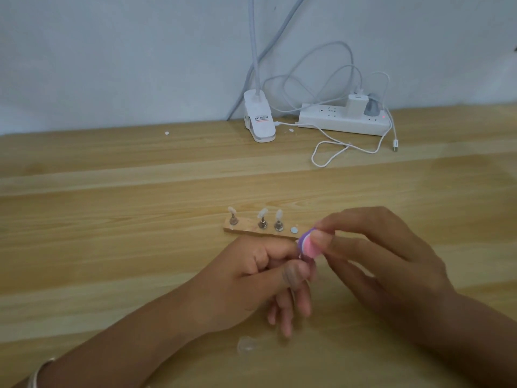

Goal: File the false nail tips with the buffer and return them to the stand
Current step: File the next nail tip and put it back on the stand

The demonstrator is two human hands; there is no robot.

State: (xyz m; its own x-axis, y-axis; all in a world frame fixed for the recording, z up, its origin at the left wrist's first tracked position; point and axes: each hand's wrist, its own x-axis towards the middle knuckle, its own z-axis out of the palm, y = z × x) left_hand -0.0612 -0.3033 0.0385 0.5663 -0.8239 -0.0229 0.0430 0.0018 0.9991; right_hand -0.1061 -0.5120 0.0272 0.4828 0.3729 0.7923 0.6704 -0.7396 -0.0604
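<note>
Three tips [263,213] stand upright on metal pegs in the stand [246,230], a flat wooden bar with its long axis left-right. A white disc [293,229] at its right end is bare. Just in front of that end, the right hand [377,264] pinches the buffer [307,245], a soft pink-and-purple block. Directly beneath, the left hand [260,275] pinches a small blurred item, judged a fourth tip [302,260], against it. The disc lies just behind both hands, nearer the right. A clear piece [246,345] lies well in front of the stand
</note>
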